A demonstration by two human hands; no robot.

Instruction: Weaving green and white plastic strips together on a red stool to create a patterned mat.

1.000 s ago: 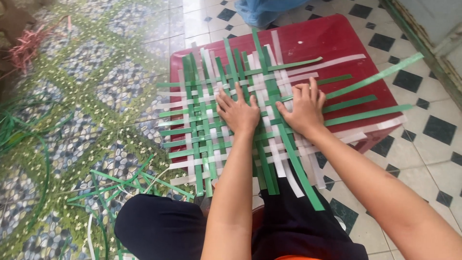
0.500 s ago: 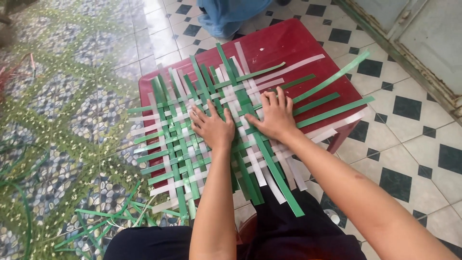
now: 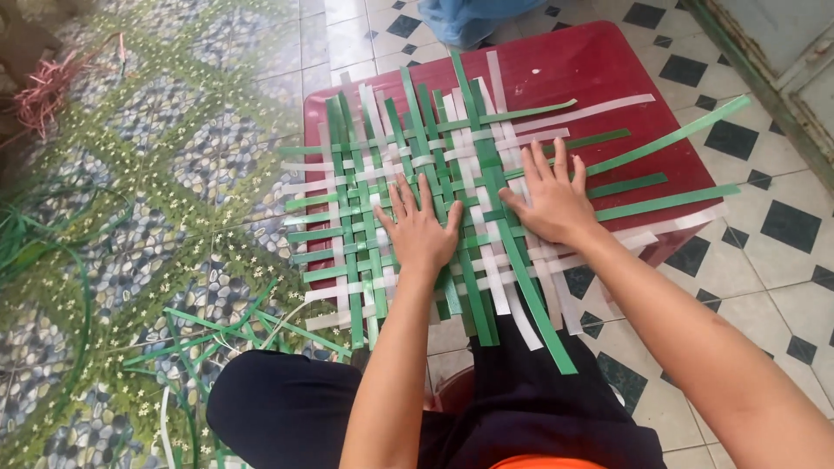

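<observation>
Mat [image 3: 434, 200] of woven green and white strips lies flat on the red stool [image 3: 599, 69], covering its left and near parts and overhanging the near edge toward your knees. Since a second ago your hands have barely shifted on the weave: both were pressed flat on it then and both are pressed flat on it now, so the change is mostly the camera's swing, and the strips under your palms look as tightly packed as before. I judge you are still holding or squaring up the woven centre, not threading a new strip. Your left hand [image 3: 421, 230] sits open, fingers spread, palm down at the mat's middle; your right hand [image 3: 552, 200] is just beside it at three o'clock, likewise open and flat, gripping nothing. From under the right hand, long loose green strip ends [image 3: 669, 139] fan out toward two and three o'clock past the stool's edge, and white ends run with them. The strips look like flat, thin, glossy plastic banding, stiff enough to spring straight, with square-cut ends; the weave is a plain over-under lattice. The stool top is smooth, hard and shiny. Spare green strips [image 3: 217, 334] lie tangled on the patterned floor tiles [image 3: 156, 174] at eight o'clock, and a pink bundle [image 3: 48, 82] lies far off at ten o'clock.
</observation>
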